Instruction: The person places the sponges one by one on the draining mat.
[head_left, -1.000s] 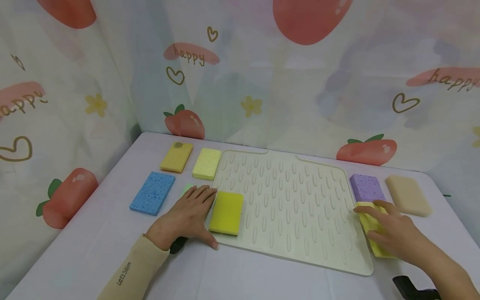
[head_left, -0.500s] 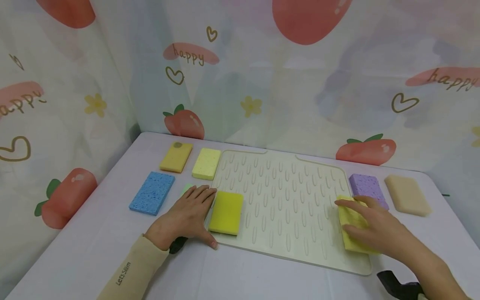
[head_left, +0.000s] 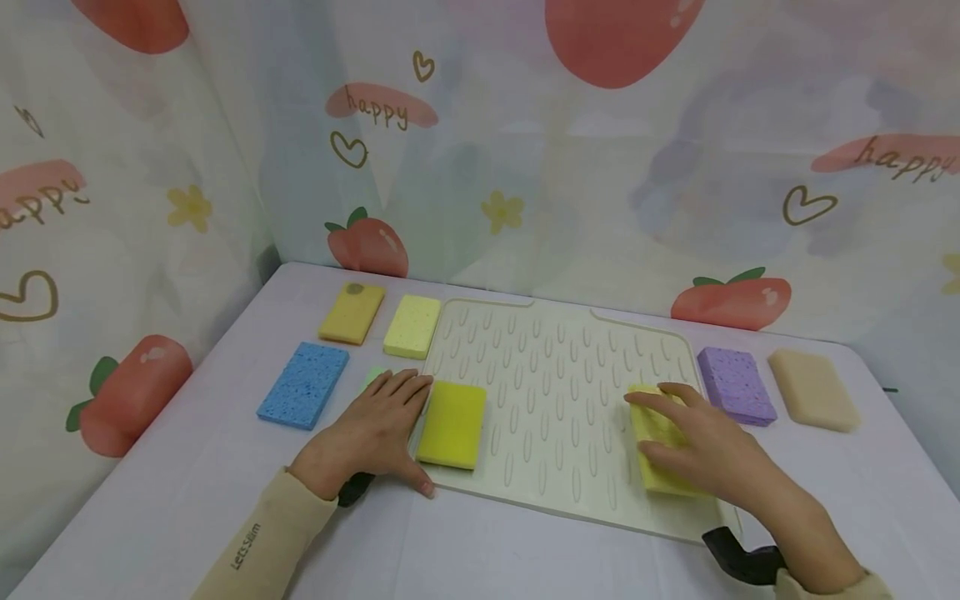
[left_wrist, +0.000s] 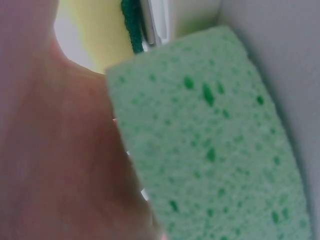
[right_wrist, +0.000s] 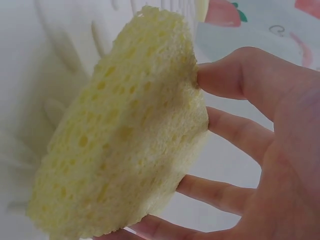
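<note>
My right hand (head_left: 708, 454) grips a pale yellow porous sponge (head_left: 658, 427) by its edges, over the right part of a cream ribbed mat (head_left: 558, 375). In the right wrist view, thumb and fingers lie along one side of this sponge (right_wrist: 125, 125), which is tilted. With fingers extended, my left hand (head_left: 375, 429) rests at the mat's left edge. Beside its thumb, a bright yellow sponge (head_left: 453, 425) lies on the mat; the left wrist view shows its dark green scouring layer (left_wrist: 132, 25). A speckled light green sponge (left_wrist: 205, 140) sits by the left hand, mostly hidden in the head view.
Left of the mat lie a blue sponge (head_left: 303, 385), a mustard sponge (head_left: 352, 314) with a dark spot, and a light yellow sponge (head_left: 412, 327). To the right are a purple sponge (head_left: 737, 385) and a beige sponge (head_left: 813, 390). A printed curtain (head_left: 570, 175) stands behind the table.
My right hand has carried the pale yellow sponge leftward, from beside the mat's right edge to over the mat. The purple sponge is now fully uncovered. My left hand stays put.
</note>
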